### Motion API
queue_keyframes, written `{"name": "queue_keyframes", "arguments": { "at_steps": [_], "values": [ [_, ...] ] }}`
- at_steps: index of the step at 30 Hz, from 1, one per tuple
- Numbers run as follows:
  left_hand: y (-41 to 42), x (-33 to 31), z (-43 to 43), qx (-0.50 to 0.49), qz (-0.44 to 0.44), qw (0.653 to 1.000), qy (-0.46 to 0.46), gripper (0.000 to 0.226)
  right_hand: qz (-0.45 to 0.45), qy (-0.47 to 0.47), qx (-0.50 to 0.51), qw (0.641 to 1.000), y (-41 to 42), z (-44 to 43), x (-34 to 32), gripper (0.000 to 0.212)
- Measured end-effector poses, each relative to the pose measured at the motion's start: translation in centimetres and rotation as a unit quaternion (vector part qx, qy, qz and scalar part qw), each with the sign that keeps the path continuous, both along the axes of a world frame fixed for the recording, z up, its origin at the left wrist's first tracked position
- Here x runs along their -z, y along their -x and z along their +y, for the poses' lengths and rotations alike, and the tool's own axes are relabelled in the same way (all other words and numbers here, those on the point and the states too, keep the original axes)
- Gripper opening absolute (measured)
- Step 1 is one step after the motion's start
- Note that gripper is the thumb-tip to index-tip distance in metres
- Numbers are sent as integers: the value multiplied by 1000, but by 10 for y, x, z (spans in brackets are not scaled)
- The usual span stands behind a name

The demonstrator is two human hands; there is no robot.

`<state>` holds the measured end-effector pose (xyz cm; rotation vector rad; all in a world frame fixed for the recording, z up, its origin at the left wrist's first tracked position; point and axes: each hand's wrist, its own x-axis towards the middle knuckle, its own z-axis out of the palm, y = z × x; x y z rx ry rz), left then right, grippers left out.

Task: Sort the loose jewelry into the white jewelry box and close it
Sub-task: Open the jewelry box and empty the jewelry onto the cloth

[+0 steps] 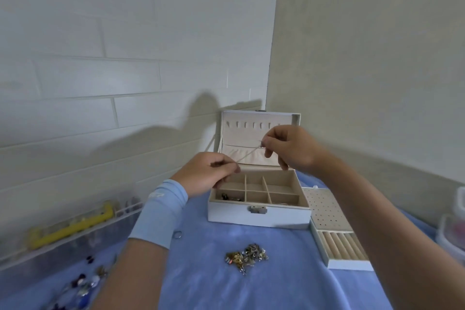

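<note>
The white jewelry box (259, 216) stands open on the blue-covered worktop (289, 284), lid upright, with a few dark pieces in its front-left compartment. Above it, the fingers of the left hand (206, 173) and right hand (289, 148) each pinch an end of a thin chain (247, 155). A loose jewelry pile (247, 257) lies in front of the box, and an insert tray (349, 265) sits just to its right.

Even soft indoor light, arm shadows on the wall (125, 108), wide-angle bending, blurred edges
</note>
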<state>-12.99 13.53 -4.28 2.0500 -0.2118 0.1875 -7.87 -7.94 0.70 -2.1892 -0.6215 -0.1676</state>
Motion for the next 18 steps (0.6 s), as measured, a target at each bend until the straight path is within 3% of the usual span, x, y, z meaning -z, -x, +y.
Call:
{"name": "queue_keyframes", "arguments": {
  "at_steps": [6,10,15,18],
  "values": [
    [23,18,1,-19,78,978,-191,18,48,184,16,982,22,-34,29,21],
    [29,43,3,-42,133,954,-265,15,89,231,40,968,33,-50,65,26],
    [26,70,3,-114,140,924,-337,19,-11,372,126,920,35,-51,106,28],
    [24,81,3,-137,142,912,-359,19,6,408,136,903,34,-46,118,33]
  ]
}}
